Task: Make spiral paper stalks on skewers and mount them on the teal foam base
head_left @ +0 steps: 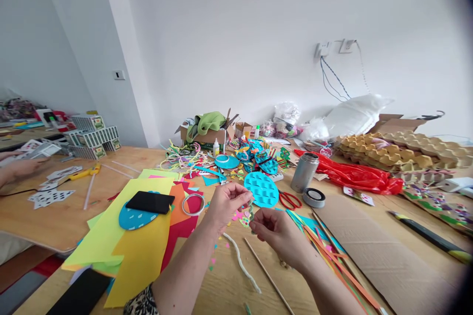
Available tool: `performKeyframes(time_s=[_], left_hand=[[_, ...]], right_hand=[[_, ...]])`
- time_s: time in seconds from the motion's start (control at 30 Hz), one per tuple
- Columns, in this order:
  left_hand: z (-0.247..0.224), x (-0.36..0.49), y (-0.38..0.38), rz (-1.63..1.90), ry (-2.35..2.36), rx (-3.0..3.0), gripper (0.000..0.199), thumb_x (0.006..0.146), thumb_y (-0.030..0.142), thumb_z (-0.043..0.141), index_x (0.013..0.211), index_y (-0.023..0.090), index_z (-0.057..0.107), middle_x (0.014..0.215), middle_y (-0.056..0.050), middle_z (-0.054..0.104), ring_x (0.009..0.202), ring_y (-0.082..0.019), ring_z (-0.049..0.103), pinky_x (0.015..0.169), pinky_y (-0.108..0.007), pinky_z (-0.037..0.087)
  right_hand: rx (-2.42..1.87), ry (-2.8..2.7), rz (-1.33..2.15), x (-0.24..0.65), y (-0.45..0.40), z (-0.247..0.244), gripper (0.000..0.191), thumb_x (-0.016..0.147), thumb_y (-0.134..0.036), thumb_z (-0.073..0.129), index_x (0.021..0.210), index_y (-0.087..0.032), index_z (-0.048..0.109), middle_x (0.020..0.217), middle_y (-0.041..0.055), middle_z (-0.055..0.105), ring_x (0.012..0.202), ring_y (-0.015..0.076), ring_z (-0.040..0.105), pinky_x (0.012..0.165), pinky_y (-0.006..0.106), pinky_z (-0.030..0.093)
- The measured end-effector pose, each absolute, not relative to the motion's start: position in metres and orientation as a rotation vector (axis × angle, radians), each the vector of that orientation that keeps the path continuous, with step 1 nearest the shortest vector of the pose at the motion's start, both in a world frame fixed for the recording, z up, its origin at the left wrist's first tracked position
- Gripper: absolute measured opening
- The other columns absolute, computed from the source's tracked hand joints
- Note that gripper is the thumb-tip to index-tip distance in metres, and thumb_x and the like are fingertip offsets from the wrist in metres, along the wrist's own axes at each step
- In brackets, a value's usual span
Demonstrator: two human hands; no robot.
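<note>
Near the middle of the table, my left hand [229,203] pinches the upper end of a short, twisted green strand [252,210]. My right hand [275,229] holds the lower end of that strand between thumb and fingers, close to the left. Just behind my hands lies a round turquoise piece [265,190] with raised squares. A white fuzzy cord [240,261] lies below them, beside a thin wooden stick [266,273].
Coloured paper sheets [107,226] and a black phone-like slab [151,202] lie left. Red scissors [290,201], a metal bottle [305,172], paper strips [340,266] and cardboard [373,246] lie right. Another person's hand [22,167] is far left.
</note>
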State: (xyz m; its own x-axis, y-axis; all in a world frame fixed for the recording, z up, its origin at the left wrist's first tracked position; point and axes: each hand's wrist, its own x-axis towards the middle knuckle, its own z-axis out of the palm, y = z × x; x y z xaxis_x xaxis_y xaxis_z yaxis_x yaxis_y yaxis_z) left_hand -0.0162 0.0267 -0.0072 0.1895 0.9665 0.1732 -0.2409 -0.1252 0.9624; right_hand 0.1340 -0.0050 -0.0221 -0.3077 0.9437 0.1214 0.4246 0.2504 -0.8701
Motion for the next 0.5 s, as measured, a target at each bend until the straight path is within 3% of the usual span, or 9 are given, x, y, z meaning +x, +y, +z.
performKeyframes(time_s=[0.5], left_hand=[[-0.0088, -0.0116, 0.0278, 1.396, 0.887, 1.042, 0.009, 0.058, 0.021, 0.065, 0.055, 0.012, 0.064, 0.053, -0.003, 0.063, 0.046, -0.008, 0.047, 0.047, -0.020, 0.036]], right_hand=[[-1.282, -1.905, 1.027, 0.1325, -0.0084, -0.0215, 0.013, 0.074, -0.026, 0.050, 0.064, -0.017, 0.051, 0.057, -0.0046, 0.042, 0.054, 0.0095, 0.035, 0.050, 0.023, 0.025]])
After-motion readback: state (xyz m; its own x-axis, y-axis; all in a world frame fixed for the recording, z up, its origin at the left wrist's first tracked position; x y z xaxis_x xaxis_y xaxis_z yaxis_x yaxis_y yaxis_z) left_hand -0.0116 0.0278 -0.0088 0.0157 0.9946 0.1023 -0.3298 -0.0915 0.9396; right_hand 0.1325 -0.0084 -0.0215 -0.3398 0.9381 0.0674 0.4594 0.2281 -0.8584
